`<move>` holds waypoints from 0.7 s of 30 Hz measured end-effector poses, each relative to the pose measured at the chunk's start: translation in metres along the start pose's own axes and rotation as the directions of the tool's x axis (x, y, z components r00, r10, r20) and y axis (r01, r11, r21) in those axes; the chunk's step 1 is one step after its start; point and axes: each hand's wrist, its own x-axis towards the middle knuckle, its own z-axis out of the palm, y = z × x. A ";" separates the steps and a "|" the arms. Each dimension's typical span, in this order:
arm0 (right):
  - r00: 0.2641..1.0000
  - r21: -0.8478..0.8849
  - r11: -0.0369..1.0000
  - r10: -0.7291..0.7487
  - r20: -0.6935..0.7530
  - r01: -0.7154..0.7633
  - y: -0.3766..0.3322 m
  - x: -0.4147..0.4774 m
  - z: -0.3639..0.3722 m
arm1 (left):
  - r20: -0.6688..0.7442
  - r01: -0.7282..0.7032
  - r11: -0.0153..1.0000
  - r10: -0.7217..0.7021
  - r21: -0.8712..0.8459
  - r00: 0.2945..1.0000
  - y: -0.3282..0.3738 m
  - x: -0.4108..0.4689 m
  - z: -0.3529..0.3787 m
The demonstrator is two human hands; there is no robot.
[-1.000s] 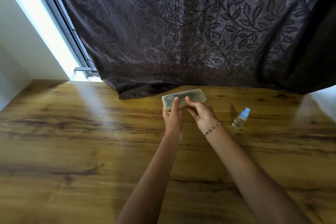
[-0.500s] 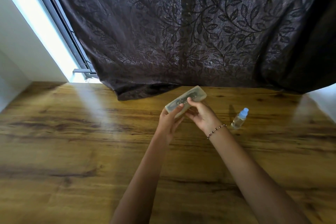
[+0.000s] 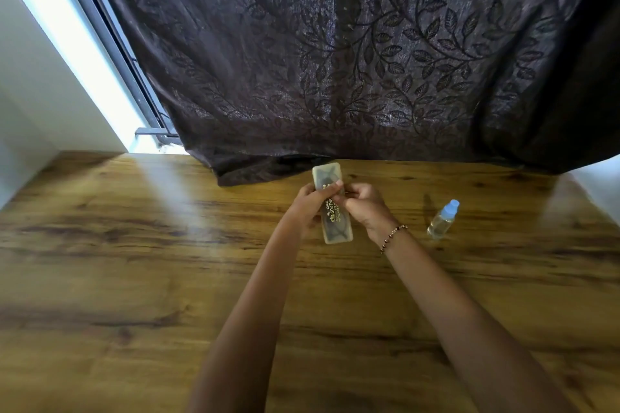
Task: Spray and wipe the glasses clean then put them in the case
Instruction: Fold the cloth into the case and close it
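Here, our left hand [image 3: 310, 203] and right hand [image 3: 364, 208] gripped the closed case [image 3: 336, 226]; a jerky pry could have toppled the bottle [image 3: 443, 220] at three o'clock.

Brown wood-grain bench [image 3: 134, 278] w/ dark knots & streaks. Small clear plastic spray bottle w/ pale blue cap [image 3: 442, 220] stands upright on it, right of centre. Dark leaf-patterned curtain hem [image 3: 255, 171] drapes onto far edge.

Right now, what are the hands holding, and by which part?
Both hold the translucent glasses case at its middle: left hand on its left long side, right hand on its right.
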 end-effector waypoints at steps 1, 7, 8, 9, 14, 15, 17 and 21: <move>1.000 -0.007 1.000 -0.014 -0.007 0.014 0.001 0.000 0.000 | -0.007 -0.006 1.000 0.006 -0.008 1.000 -0.001 0.001 0.001; 0.998 0.042 0.998 0.046 0.037 -0.047 -0.001 0.002 -0.007 | 0.003 -0.034 0.998 0.033 0.056 0.999 -0.004 0.001 -0.003; 0.995 0.100 0.991 0.081 0.058 -0.086 0.001 0.003 -0.009 | 0.025 -0.032 0.996 0.031 0.078 0.999 -0.002 0.000 -0.005; 0.990 0.200 0.971 0.115 0.081 -0.129 0.003 0.003 -0.011 | 0.052 -0.024 0.995 0.019 0.098 0.998 -0.001 -0.002 -0.007; 0.979 0.577 0.791 0.181 0.096 -0.203 0.013 0.008 -0.026 | 0.146 0.018 0.983 -0.046 0.184 0.988 -0.005 -0.003 -0.026; 0.977 0.605 0.769 0.192 0.092 -0.208 0.017 0.009 -0.029 | 0.145 0.013 0.988 -0.035 0.154 0.989 -0.007 -0.002 -0.027; 0.977 0.623 0.756 0.198 0.076 -0.202 0.023 0.011 -0.034 | 0.130 0.005 0.996 -0.017 0.091 0.991 -0.008 0.001 -0.027; 0.980 0.583 0.798 0.197 -0.010 -0.155 0.036 0.012 -0.042 | 0.098 0.002 0.997 -0.010 0.079 0.995 -0.010 0.006 -0.021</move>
